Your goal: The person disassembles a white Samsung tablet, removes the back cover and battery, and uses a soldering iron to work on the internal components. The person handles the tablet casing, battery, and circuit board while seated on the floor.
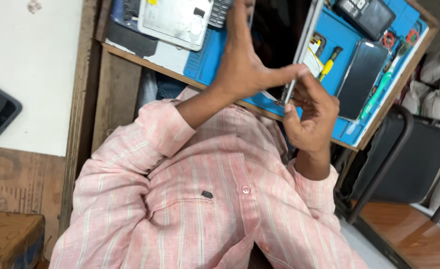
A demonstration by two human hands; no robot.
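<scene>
Right hand (312,117): the fingers are curled inward, with the thumb and fingertips pinched at the lower corner of the tablet (285,35). Whether a small tool sits inside the pinch cannot be told.

Left hand (245,65): it is spread wide and clasps the tablet. The thumb runs out along the light metal edge toward the right hand, while the upper fingers reach over the dark glass and leave the frame at the top.

Tablet: it is raised on edge over the blue work mat (329,35), dark screen toward the left hand, silver frame toward the right. Its long axis runs from the pinched lower corner up and away from the body. The corner lies directly at the right fingertips, so the right hand is the nearer to the working point and the left serves as the brace.

Pose: both forearms rise from the chest in a pink striped shirt (205,189) and converge at the bench edge; the right wrist is bent back.

Surroundings: a yellow-handled screwdriver (328,62) and a dark phone (362,77) lie on the mat just beyond the right hand. A silver tablet back (172,20) lies to the left.
</scene>
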